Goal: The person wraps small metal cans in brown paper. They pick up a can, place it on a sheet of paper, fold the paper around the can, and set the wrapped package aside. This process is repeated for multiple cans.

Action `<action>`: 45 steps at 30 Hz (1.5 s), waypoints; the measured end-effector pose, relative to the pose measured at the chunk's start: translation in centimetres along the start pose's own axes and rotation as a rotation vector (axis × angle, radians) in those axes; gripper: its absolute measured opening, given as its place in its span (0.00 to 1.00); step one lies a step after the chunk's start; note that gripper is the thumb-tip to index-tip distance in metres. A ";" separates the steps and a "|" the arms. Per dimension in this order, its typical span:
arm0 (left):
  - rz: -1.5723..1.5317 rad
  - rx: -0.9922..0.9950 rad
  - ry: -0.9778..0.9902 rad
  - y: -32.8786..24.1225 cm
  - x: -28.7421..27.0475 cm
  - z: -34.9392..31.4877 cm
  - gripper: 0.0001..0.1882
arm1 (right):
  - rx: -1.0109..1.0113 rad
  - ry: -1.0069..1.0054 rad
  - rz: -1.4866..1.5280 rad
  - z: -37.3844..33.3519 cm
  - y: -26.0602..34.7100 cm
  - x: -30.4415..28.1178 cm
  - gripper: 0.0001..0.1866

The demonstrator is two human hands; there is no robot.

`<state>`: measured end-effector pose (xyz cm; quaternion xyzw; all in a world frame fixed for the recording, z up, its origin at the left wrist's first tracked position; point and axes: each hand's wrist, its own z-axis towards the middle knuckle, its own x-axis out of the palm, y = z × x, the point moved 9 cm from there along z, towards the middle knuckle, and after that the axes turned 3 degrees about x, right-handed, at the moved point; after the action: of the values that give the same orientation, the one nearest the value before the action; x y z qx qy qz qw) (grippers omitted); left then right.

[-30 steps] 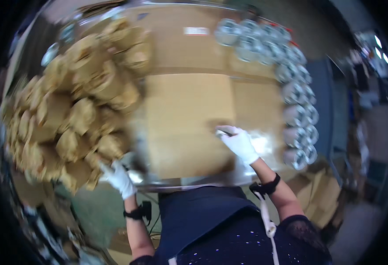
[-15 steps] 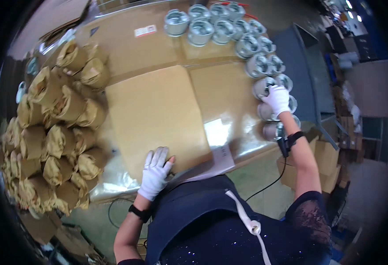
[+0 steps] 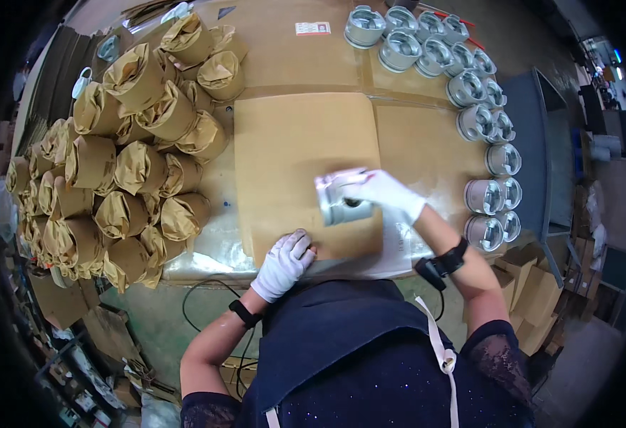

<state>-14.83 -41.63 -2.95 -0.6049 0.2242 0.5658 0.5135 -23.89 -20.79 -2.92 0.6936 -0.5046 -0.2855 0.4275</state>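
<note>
My right hand [image 3: 386, 192], in a white glove, is closed around a silver metal piston [image 3: 337, 205]. It holds the piston above the stack of brown paper sheets [image 3: 299, 135] in the middle of the table; slight blur covers the grip. My left hand [image 3: 283, 265], also gloved in white, lies on the near edge of that paper with its fingers stretched forward and nothing held. More bare pistons [image 3: 484, 196] stand along the table's right side and far right corner. On the left, many paper-wrapped pistons [image 3: 140, 167] are piled in layers.
A grey-blue metal bin [image 3: 534, 143] stands beyond the table's right edge. Open cardboard boxes [image 3: 530, 285] sit on the floor below it. Cardboard [image 3: 284, 60] covers the table top, with a small printed label [image 3: 313, 28] on it. A black cable [image 3: 192, 289] hangs near the front edge.
My right hand has lifted a piston from the right-hand rows and carried it left over the paper. My left hand stays at the paper's near edge, its fingers now closer together. The view has shifted.
</note>
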 end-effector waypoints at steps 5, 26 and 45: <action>-0.023 -0.214 -0.283 2.0 -6.0 3.3 0.16 | 0.318 -0.038 0.108 1.4 -3.7 4.1 0.23; -0.035 -0.108 0.219 16.2 -7.1 22.2 0.37 | -0.245 -0.311 -1.327 5.1 10.6 -4.8 0.57; -0.906 -0.902 -0.564 23.4 3.8 11.9 0.27 | -0.614 -0.661 -1.103 5.1 6.0 -3.7 0.58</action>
<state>-39.17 -38.77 -13.04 -0.6230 -0.4487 0.4692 0.4364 -32.00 -19.63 -0.20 0.5731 -0.0802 -0.7849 0.2214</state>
